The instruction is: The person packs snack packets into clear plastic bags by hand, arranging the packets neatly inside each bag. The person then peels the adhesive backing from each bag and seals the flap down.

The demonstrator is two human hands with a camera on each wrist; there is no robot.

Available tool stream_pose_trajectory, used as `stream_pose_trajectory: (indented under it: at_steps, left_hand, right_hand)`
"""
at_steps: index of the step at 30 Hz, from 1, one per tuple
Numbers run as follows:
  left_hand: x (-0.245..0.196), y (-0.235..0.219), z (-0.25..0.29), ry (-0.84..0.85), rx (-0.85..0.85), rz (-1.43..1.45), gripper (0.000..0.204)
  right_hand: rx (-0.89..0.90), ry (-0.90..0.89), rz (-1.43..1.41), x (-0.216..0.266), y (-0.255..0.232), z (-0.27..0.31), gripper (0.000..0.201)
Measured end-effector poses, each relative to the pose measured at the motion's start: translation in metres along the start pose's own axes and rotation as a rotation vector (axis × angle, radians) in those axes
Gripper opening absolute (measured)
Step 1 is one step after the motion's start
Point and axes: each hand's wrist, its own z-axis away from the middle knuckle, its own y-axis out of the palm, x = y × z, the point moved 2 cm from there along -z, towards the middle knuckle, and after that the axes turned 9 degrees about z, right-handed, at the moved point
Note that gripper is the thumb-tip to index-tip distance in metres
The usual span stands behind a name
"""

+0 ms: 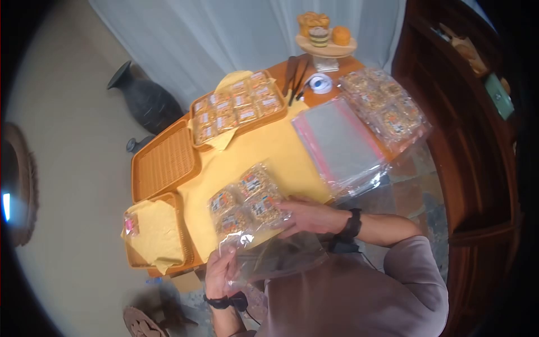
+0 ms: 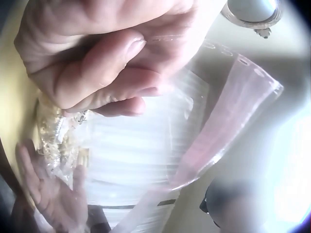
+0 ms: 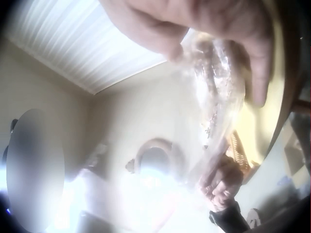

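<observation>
A clear plastic bag (image 1: pixel 281 255) with several wrapped snack packets (image 1: pixel 252 199) at its far end lies over the yellow cloth in the head view. My left hand (image 1: pixel 220 271) grips the bag's near end, its fingers curled in the left wrist view, where a pink strip (image 2: pixel 209 131) runs along the film. At the bag's right side, my right hand (image 1: pixel 315 217) touches the packets with fairly straight fingers. The left wrist view shows that hand's palm (image 2: pixel 63 206) beside them; in the right wrist view a straight finger (image 3: pixel 261 73) runs alongside the shiny bag.
A wicker tray of packets (image 1: pixel 281 112) stands at the back, with a bare wicker tray (image 1: pixel 163 160) and a cloth-lined tray (image 1: pixel 154 233) to the left. Flat pink-edged bags (image 1: pixel 339 140), a filled bag (image 1: pixel 387 106), tape (image 1: pixel 321 83) and a cake stand (image 1: pixel 325 50) are at the right.
</observation>
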Motion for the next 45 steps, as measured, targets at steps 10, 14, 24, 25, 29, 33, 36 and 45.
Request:
stream_pose_trajectory:
  at_steps: [10, 14, 24, 25, 29, 33, 36, 45]
  left_hand:
    - [-0.008, 0.045, 0.006, 0.109, 0.063, -0.337, 0.026]
    - [-0.033, 0.101, 0.01, 0.118, 0.134, -0.491, 0.029]
    - [-0.007, 0.324, -0.13, 0.346, 0.654, -0.649, 0.028]
    - [0.004, 0.342, -0.145, 0.333, 0.671, -0.608, 0.029]
    - [0.05, 0.393, -0.189, 0.373, 0.683, -0.541, 0.032]
    - [0.091, 0.407, -0.225, 0.246, 0.713, -0.586, 0.034]
    - [0.099, 0.408, -0.233, 0.122, 0.705, -0.68, 0.043]
    - [0.068, 0.378, -0.202, -0.142, 0.702, -0.913, 0.058]
  right_hand:
    - [-0.017, -0.098, 0.12, 0.028, -0.008, 0.019, 0.066]
    - [-0.056, -0.233, 0.13, 0.075, -0.009, 0.068, 0.064]
    - [-0.633, -0.67, 0.222, 0.204, -0.136, 0.195, 0.038]
    - [-0.683, -0.657, 0.219, 0.213, -0.154, 0.206, 0.037]
    - [-0.762, -0.616, 0.238, 0.236, -0.225, 0.219, 0.033]
    - [-1.082, -0.524, 0.549, 0.237, -0.271, 0.218, 0.032]
    - [-1.207, -0.541, 0.707, 0.234, -0.28, 0.22, 0.031]
    - [-1.362, -0.384, 0.888, 0.211, -0.291, 0.237, 0.043]
